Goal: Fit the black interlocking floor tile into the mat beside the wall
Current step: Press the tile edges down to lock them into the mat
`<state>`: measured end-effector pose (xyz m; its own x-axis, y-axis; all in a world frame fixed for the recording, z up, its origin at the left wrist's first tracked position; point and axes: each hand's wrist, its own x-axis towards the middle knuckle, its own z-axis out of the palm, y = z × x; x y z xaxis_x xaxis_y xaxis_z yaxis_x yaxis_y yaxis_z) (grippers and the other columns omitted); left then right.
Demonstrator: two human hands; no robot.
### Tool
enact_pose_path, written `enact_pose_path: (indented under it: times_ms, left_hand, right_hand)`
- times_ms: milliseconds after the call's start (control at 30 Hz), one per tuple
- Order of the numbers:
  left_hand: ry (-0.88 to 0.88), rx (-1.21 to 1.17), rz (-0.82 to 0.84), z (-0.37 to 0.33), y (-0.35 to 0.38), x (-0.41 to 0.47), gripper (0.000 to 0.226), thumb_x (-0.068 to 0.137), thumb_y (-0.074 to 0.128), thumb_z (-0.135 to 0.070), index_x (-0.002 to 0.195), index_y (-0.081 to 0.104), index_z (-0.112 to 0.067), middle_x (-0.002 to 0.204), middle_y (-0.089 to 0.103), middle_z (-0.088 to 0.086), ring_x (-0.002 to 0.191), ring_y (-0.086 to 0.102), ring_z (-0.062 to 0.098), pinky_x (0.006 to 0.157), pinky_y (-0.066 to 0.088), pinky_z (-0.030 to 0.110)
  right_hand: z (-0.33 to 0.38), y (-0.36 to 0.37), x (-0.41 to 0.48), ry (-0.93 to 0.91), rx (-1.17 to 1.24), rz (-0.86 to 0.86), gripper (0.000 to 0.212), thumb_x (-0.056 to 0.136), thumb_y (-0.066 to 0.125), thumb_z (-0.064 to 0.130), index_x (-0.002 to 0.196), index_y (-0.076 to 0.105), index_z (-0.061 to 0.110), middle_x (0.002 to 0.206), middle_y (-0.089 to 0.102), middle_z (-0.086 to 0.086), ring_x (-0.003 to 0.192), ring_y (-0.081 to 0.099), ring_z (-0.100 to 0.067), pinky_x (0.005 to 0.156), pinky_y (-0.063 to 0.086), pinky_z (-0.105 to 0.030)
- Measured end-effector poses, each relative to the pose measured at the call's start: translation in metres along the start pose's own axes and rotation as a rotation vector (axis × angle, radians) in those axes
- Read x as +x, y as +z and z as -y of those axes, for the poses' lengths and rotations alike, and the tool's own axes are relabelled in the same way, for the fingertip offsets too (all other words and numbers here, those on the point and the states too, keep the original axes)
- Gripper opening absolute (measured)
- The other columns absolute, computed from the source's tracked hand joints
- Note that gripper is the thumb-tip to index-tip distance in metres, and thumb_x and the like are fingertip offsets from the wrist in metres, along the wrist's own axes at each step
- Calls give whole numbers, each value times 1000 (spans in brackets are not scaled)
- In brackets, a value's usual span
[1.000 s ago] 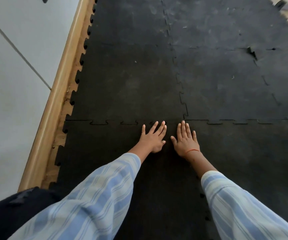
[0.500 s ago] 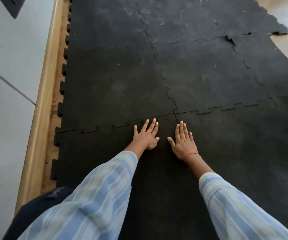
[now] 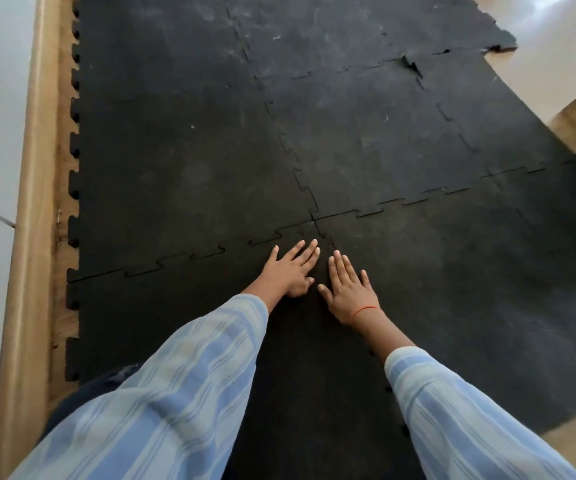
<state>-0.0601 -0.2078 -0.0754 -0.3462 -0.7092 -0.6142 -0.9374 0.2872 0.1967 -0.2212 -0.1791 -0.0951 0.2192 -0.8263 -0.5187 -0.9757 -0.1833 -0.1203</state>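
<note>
- Tile [image 3: 161, 317], black and interlocking, lies on the floor just beside the wooden skirting [image 3: 33, 216], toothed edge meshed into the mat [image 3: 189, 150].
- Left hand [image 3: 288, 271] lies flat and spread near the tile's corner, gripping nothing, probably to seat the teeth.
- Right hand [image 3: 348, 292], equally flat and empty, presses the side seam.

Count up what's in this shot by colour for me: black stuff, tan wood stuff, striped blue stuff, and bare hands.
Black: 1, the interlocking mat
Tan wood: 1, the baseboard along the wall
Blue striped: 2, the left sleeve and the right sleeve
Bare hands: 2, the left hand and the right hand, both flat on the mat
Total: 6
</note>
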Motion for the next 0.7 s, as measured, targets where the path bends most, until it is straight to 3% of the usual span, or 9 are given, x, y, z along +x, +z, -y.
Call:
enact_pose_path:
  times_ms: [100,233,367,500,700]
  left_hand:
    - [-26,-15,4,-5,-3,-2,67,104,28,-40,153,-15,-24,158,-29,-10,147,-20,15,117,-2,58]
    - [-24,-17,-62,-27,17,-10,69,102,23,-50,152,-17,-24,157,-30,-4,146,-24,22,116,-7,57]
    - [174,80,-213,-56,60,-24,62,103,16,-47,154,-12,-25,160,-23,-7,148,-20,17,116,-12,52]
    - [184,115,-252,-55,66,-22,61,103,16,-47,154,-9,-25,161,-21,-8,148,-18,16,117,-10,51]
    - [162,133,-186,-58,57,-20,62,102,16,-49,153,-12,-29,160,-23,-11,148,-19,15,117,-6,51]
  right_hand:
    - [-3,7,-12,-10,70,-77,67,100,16,49,150,-12,15,159,-21,1,146,-18,-12,119,-6,-38]
    - [-13,51,-68,126,178,-235,70,98,18,53,149,-13,17,156,-22,4,142,-22,-8,118,-9,-34]
    - [-24,68,-97,161,149,-222,65,98,17,52,149,-12,23,153,-21,12,142,-23,-11,119,-8,-39]
    - [-25,70,-97,182,114,-193,65,97,13,54,151,-9,26,158,-17,12,145,-21,-14,118,-7,-43]
    - [-35,64,-90,150,70,-112,69,95,13,59,151,-10,27,157,-20,14,147,-18,-17,118,-3,-49]
